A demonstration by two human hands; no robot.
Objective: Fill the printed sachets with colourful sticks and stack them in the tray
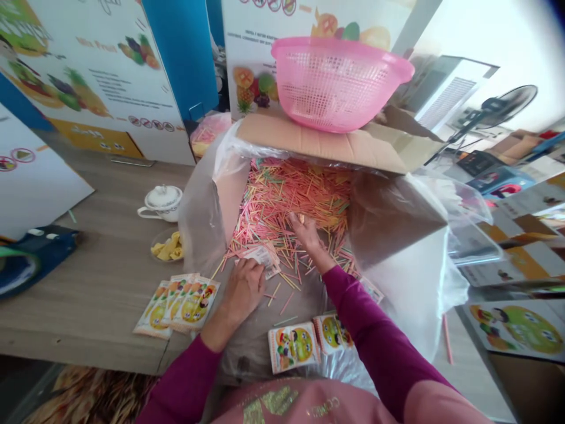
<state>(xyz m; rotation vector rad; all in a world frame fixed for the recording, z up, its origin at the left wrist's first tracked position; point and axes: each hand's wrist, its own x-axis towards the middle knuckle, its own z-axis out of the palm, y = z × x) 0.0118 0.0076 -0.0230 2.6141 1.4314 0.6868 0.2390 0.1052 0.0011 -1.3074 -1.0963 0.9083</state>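
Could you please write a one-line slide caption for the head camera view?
Left hand on a packet, right hand in coloured sticks in a plastic-lined carton.

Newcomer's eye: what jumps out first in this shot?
A heap of thin pink, yellow and green sticks fills the centre, inside a plastic-lined cardboard box, with the right hand resting in it. A pink perforated plastic basket sits on the box's far flap. Nearer, the left hand lies by a small paper packet, beside a row of printed sachets on the wooden table.
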